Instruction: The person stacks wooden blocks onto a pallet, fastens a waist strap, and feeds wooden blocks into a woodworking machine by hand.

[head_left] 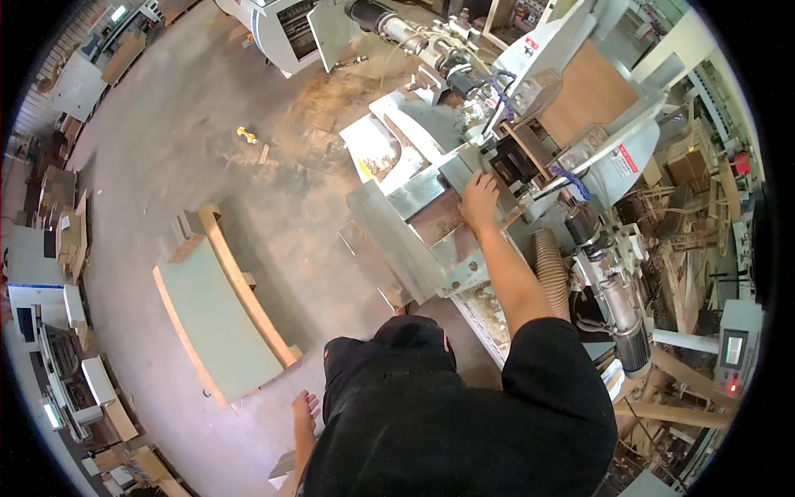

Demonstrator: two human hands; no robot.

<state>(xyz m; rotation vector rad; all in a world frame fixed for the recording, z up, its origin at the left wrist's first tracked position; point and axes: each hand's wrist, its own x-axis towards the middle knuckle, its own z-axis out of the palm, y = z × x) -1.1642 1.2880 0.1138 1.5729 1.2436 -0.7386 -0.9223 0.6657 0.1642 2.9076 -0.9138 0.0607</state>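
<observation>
My right arm reaches forward to a woodworking machine (389, 240). My right hand (479, 201) rests on a grey metal plate (465, 166) of its bed, fingers slightly bent and a little apart; no loose piece shows in it. Just beyond the fingertips is a dark opening (517, 161) between the machine's two white side housings. Low at my left side hangs my left hand (305, 408), open and holding nothing, fingers loosely spread. Nearest to it is a curved stand (219, 323) with a green top and pale wooden edges.
A stack of wooden blocks (184, 235) sits at the stand's far end. A ribbed hose (548, 265) and a motor unit (617, 311) are right of my arm. Wood offcuts (683, 273) pile up at the right, near a control box (737, 348). A yellow object (246, 134) lies on the floor.
</observation>
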